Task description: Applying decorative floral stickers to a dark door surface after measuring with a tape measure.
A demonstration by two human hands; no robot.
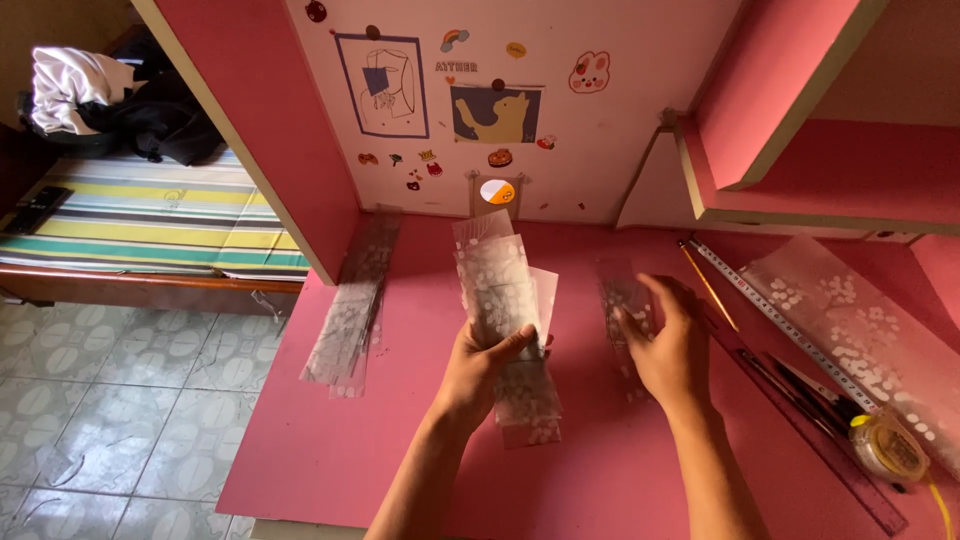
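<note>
Fingers of the left hand (480,365) pinch a sheaf of clear plastic strips with white flower print (500,300), its long axis running away from the person, top end fanned toward the wall. Left of those fingers a second pile of strips (350,310) lies on the pink desk (300,450). Right hand (668,345), fingers spread, rests on another strip pile (622,300); beyond it lie a ruler (770,315), a printed sheet (870,335) and a tape measure (885,448).

Single head-worn view, looking steeply down and forward from close range. Pink desk (330,440) fills centre and right of frame; tiled floor (110,400) lower left, sticker-covered wall (600,130) top centre.
</note>
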